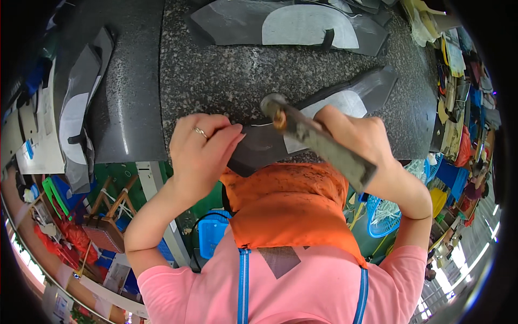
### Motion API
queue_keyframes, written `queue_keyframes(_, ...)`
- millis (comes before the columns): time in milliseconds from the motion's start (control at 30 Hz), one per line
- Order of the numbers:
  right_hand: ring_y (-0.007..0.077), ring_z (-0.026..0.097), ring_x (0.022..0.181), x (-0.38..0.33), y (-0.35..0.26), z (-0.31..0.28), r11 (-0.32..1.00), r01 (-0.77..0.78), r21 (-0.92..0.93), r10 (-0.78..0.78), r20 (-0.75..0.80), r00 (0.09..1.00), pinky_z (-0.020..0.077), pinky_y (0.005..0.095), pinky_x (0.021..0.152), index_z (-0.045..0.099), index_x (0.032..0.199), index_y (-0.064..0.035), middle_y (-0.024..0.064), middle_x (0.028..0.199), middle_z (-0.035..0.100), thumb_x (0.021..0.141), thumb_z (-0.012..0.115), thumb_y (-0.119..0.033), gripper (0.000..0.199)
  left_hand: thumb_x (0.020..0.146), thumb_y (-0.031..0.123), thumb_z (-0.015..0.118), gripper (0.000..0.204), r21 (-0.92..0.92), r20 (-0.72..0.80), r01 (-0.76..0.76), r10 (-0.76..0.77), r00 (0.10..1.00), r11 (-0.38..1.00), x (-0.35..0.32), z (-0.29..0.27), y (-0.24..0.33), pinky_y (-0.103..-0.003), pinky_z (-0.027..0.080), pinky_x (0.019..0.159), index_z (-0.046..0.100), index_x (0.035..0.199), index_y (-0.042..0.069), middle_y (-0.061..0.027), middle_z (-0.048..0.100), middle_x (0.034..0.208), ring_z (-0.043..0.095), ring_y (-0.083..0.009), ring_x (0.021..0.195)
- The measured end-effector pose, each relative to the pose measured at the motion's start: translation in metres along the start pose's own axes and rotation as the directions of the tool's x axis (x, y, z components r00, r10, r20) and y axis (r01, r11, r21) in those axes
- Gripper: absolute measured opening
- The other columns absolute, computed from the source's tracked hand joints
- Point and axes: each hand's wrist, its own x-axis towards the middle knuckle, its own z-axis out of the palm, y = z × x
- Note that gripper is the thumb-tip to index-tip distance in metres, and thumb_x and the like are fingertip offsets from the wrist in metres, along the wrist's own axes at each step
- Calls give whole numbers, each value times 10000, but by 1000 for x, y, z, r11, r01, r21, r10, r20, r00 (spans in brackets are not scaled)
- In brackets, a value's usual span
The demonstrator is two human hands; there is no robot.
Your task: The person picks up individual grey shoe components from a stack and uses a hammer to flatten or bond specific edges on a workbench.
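My right hand (360,135) is closed round a hammer (326,144); its long, worn metal head is slightly blurred and hides part of the piece below. Under it, a dark grey flat sheet piece (260,147) with a pale patch (342,102) lies slantwise on the speckled stone worktop (216,81). At that piece's left end, my left hand (197,148), with a ring on one finger, pinches the edge between thumb and fingers. The hammer head is over the piece's middle, just right of my left fingertips; whether it touches cannot be seen.
More dark pieces with a pale patch (302,26) lie along the far side of the worktop. Similar pieces (75,119) rest at the left. Below the worktop are a blue basket (384,216) of white strips and a blue plastic container (213,237). Cluttered shelves (464,102) line the right.
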Motion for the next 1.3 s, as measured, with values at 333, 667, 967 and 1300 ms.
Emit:
queue_keyframes(333,229,568,454,17,-4,11,988,149,36,-150,29,988,403,383,341,607,1007,-147,55,678,523,915,548,-253,152,713,59,690,200,339,162,-306,265,951,890,6,-5,7,-342,509,661,663,906,9,-105,605,911,598,-243,802)
queue_keyframes(667,283,650,608,2,24,15,982,101,160,-65,-216,974,501,377,511,521,1009,-82,91,749,624,919,581,-323,265,876,167,662,466,402,411,-270,91,907,875,-15,-16,22,-406,468,932,531,1292,3,-166,558,1227,556,-331,1100)
queue_keyframes(967,220,681,688,-42,82,18,961,23,276,244,-882,402,540,307,630,515,1264,-68,99,843,665,775,735,-50,537,637,252,842,865,242,292,-207,132,947,948,69,46,73,-510,327,1062,440,1347,-37,-235,447,1361,394,-429,1295)
queue_keyframes(1300,184,666,696,-28,110,23,850,294,436,312,-868,385,529,262,617,540,1302,-94,78,861,654,765,753,-78,578,891,58,627,494,617,-539,-78,493,683,783,239,-144,48,-396,374,1044,499,1366,21,-178,512,1384,495,-288,1260)
